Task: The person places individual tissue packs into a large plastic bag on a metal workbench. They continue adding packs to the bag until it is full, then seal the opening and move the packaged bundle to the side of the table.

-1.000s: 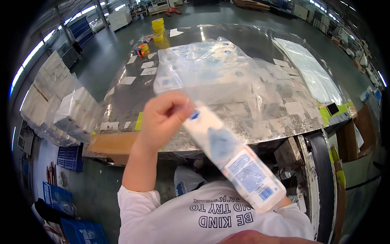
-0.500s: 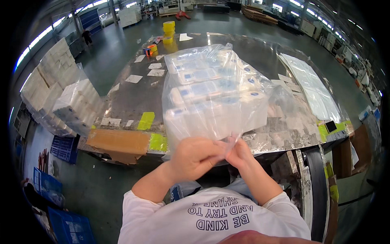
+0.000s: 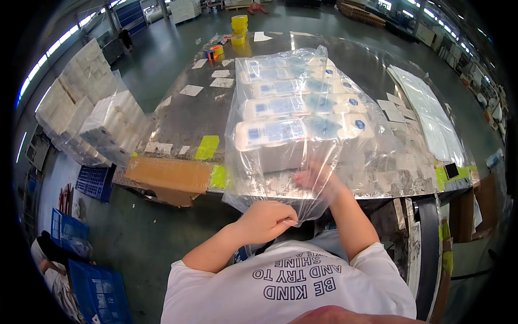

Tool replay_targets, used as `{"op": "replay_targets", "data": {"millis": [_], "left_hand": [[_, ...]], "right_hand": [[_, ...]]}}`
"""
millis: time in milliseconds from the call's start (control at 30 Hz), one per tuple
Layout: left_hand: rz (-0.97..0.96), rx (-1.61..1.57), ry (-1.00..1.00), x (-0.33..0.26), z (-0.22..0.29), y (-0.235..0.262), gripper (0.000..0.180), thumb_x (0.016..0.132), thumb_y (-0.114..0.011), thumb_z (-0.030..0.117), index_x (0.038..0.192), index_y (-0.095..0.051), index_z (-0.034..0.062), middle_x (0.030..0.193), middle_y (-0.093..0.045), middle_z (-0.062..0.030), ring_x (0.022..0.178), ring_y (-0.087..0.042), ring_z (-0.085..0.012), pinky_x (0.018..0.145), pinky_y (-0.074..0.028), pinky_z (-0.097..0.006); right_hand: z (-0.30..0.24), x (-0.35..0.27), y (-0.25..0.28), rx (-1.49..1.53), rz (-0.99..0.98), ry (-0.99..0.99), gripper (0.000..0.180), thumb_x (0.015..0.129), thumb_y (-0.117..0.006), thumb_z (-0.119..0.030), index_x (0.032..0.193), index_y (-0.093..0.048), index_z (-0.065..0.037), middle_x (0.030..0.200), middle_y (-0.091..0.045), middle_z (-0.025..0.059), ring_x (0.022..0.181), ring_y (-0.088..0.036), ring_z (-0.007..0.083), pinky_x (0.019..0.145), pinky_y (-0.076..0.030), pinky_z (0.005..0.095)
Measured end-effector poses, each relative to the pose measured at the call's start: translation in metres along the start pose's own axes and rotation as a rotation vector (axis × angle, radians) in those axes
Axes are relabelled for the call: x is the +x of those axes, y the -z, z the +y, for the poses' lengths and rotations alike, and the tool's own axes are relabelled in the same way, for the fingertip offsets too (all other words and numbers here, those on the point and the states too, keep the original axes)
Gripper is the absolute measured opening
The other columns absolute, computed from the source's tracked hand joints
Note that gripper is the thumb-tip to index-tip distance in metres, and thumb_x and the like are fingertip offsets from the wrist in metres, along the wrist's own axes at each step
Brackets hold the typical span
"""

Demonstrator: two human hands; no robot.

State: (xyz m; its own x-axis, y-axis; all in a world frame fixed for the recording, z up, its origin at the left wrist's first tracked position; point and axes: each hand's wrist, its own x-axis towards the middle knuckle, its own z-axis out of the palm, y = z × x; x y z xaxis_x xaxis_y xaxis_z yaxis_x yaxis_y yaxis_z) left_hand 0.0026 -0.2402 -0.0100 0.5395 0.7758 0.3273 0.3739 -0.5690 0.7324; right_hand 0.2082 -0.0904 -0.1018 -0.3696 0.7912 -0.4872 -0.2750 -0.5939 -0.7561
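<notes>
A large clear plastic bag (image 3: 251,175) lies on the dark table, holding several white packs (image 3: 270,133) with blue printed labels, lined up in a row going away from me. My left hand (image 3: 268,218) is closed on the gathered mouth of the bag, in front of the table's near edge. Film stretches from that grip back toward the packs. Beside the nearest pack, at the bag's right part, is my right hand (image 3: 322,181), with its fingers pointing left. They look apart, though blurred and partly behind film; whether the hand is inside the bag I cannot tell.
Flat clear bags (image 3: 426,113) lie along the table's right side. Yellow tape rolls (image 3: 239,27) and an orange-and-blue tape dispenser (image 3: 214,52) sit at the far left. Wrapped white bundles (image 3: 110,121) stand left of the table, near blue crates (image 3: 100,291). Cardboard (image 3: 167,178) covers the near left edge.
My hands have separated: the left drew the bag's mouth nearer to me, while the right let go and moved up toward the packs. The packs now lie flatter, their labels facing up more.
</notes>
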Motion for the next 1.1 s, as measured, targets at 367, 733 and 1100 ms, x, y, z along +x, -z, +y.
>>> {"op": "replay_targets", "data": {"millis": [367,733,1100], "left_hand": [[0.24,0.381,0.072,0.079,-0.106,-0.024,0.009,0.086,-0.06,0.017,0.087,-0.061,0.0083,0.095,-0.062,-0.0091,0.091,-0.061,-0.0303,0.076,-0.049,-0.041],[0.33,0.42,0.059,0.08,-0.142,-0.045,0.012,0.087,-0.059,0.018,0.084,-0.062,0.0078,0.077,-0.064,-0.0117,0.073,-0.063,-0.0329,0.066,-0.05,-0.044],[0.326,0.466,0.082,0.078,-0.14,-0.047,0.011,0.088,-0.058,0.019,0.083,-0.06,0.009,0.077,-0.064,-0.0097,0.075,-0.063,-0.0309,0.065,-0.05,-0.044]], "right_hand": [[-0.02,-0.022,0.043,-1.141,0.544,0.975,0.013,0.085,-0.06,-0.014,0.09,-0.064,-0.002,0.088,-0.064,0.0146,0.085,-0.06,0.0375,0.077,-0.048,0.0423],[0.008,-0.031,0.07,-1.292,0.596,1.062,0.01,0.078,-0.058,-0.002,0.086,-0.063,-0.003,0.101,-0.06,0.0164,0.098,-0.055,0.0376,0.085,-0.045,0.0445],[0.009,-0.03,0.072,-1.273,0.58,1.037,0.009,0.079,-0.057,-0.002,0.086,-0.063,-0.004,0.097,-0.063,0.0144,0.095,-0.056,0.0359,0.084,-0.045,0.0435]]}}
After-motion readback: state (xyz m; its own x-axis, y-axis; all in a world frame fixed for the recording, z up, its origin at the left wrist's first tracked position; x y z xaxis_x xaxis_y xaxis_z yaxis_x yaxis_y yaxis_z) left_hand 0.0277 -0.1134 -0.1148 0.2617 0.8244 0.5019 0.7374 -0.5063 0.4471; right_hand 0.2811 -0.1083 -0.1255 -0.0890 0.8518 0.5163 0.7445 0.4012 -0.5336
